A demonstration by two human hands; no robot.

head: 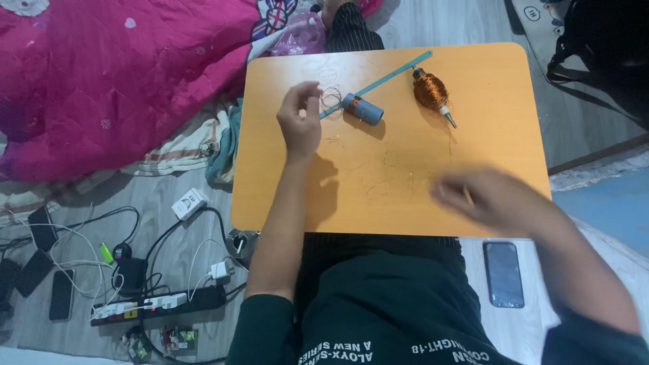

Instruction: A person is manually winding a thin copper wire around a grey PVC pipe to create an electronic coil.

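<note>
My left hand hovers over the left part of an orange table, fingers pinched near a loose loop of thin copper wire; whether it grips the wire I cannot tell. Just right of it lies a small grey-blue cylinder with a copper band, resting against a thin teal strip. A copper-wound motor armature lies further right. My right hand is blurred near the table's front right edge, fingers loosely curled, with nothing visible in it. Fine wire scraps lie between the hands.
A pink quilt lies at the left. On the floor at lower left are a power strip, chargers, cables and several phones. Another dark phone lies at the right of my lap. A black bag stands at the upper right.
</note>
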